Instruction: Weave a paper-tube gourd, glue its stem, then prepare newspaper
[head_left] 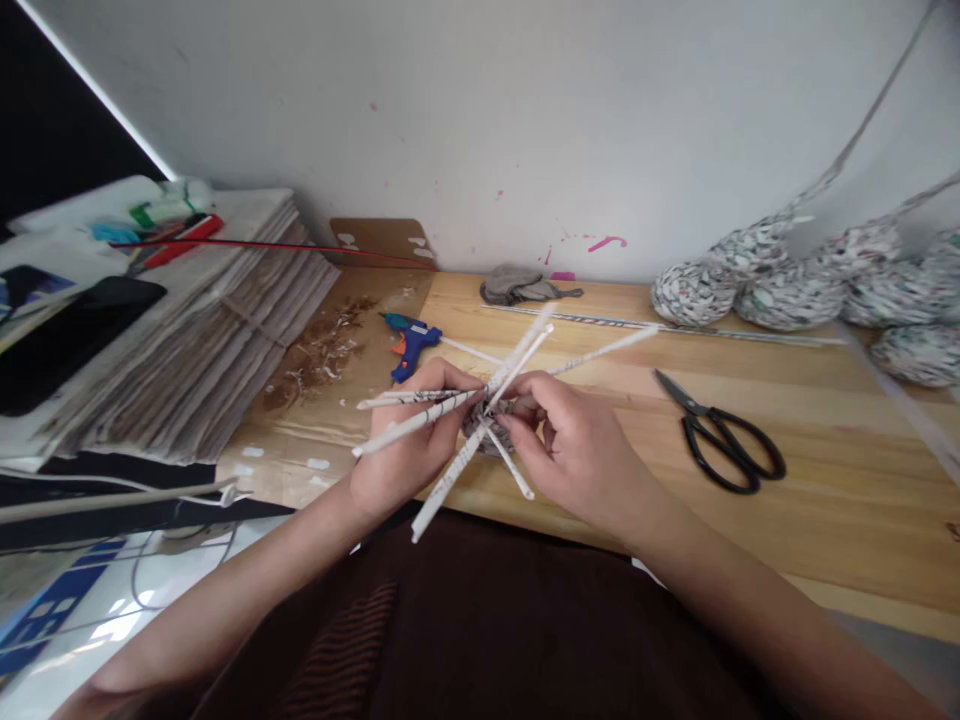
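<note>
Over a pale wooden table point(847, 450), its grain running in long streaks, I hold a small woven paper piece point(491, 445) between my two hands. My left hand point(409, 435) curls around its left side with thumb and fingers; my right hand point(589, 445) grips it from the right, thumb and bent fingers drawn narrow at the hub. The piece is rounded, ridged and greyish, and slim white paper rolls point(448, 487) flecked with print radiate from it like uneven spokes, some crossing over the back of my left hand.

Beyond my left hand lies a blue plastic glue gun point(415, 345) with an orange trigger, at the edge of a flat cardboard sheet point(330, 430) strewn with brown crumbs and pale shreds. Farther left, a thick stack of folded paper point(247, 350) shows its layered, ragged edges, a smooth black phone point(90, 335) on top.

To my right rest metal scissors point(699, 408) with looped black handles. By the white wall point(525, 130) sit a crumpled grey cloth point(517, 284) and, at far right, plump, rope-textured woven bulbs point(694, 292) in speckled paper, with long twisted stems.
</note>
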